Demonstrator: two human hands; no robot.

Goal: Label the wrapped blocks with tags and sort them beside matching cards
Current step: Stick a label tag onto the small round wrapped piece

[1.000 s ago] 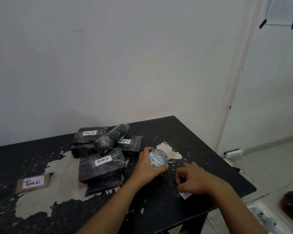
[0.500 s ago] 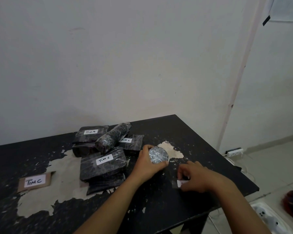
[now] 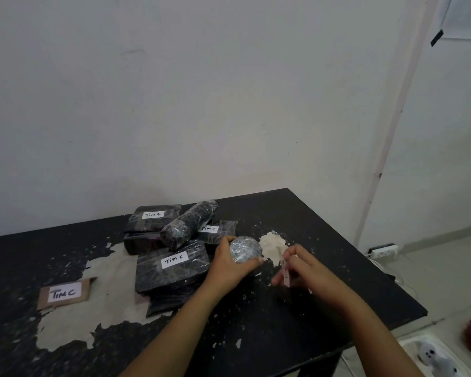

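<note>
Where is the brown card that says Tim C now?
In the head view, the brown card lies flat at the table's left side, left of the pile of wrapped blocks, touching none of them.

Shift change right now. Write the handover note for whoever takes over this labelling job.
Left hand grips an upright wrapped cylinder, no tag visible on it.
Right hand pinches a small white tag just above the table, blurred.
Done: blocks tagged Tim B and Tim C lie piled near the Tim C card.
Left: tag this cylinder and the lying roll, then sort the pile.
</note>
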